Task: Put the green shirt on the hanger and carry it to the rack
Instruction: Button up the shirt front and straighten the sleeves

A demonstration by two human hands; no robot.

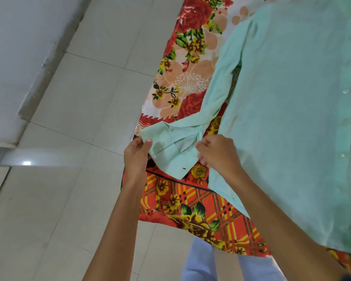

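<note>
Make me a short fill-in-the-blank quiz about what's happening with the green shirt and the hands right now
1. Both hands hold the cuff of the green shirt's ____.
2. The shirt lies spread on a ____-patterned sheet.
3. The left hand pinches the cuff's ____ corner, as seen in the picture.
4. The right hand grips the sleeve with ____ fingers.

Answers: sleeve; flower; left; curled

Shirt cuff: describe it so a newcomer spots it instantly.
On the floral bedsheet lies a mint-green shirt. Follow its long sleeve down to the near end. The cuff is the stiff flat band with a small dark buttonhole, pinched between both hands.
</note>
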